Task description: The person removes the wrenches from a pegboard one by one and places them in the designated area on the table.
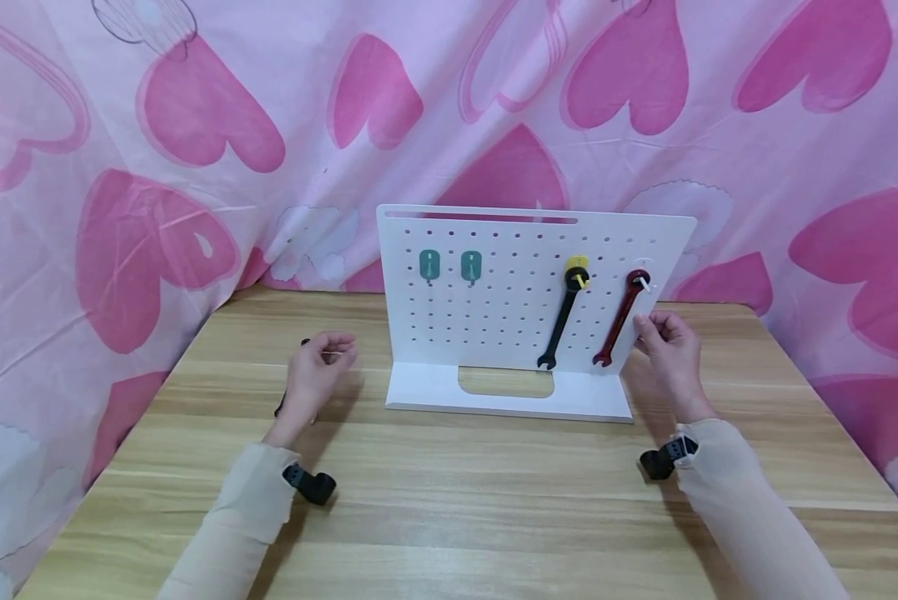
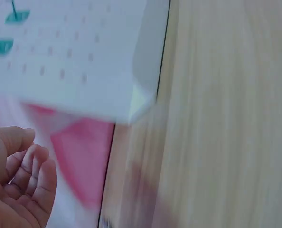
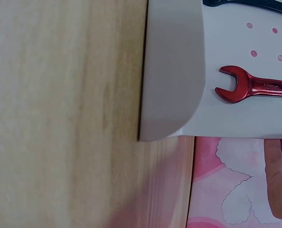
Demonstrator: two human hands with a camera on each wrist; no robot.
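Observation:
A white pegboard stand rises from its flat base on the table. Toward its right side hang a black wrench on a yellow hook and a red wrench on a white hook. Two green hooks at the upper left bear nothing. My right hand grips the board's right edge with its fingertips; the right wrist view shows only part of it. Left of the board, my left hand hovers with loosely curled, empty fingers. A thin dark object lies behind it, mostly hidden.
The wooden table spreads in front of the stand and to both sides. A pink curtain with hearts hangs close behind the table's back edge. An oblong cut-out opens in the stand's base.

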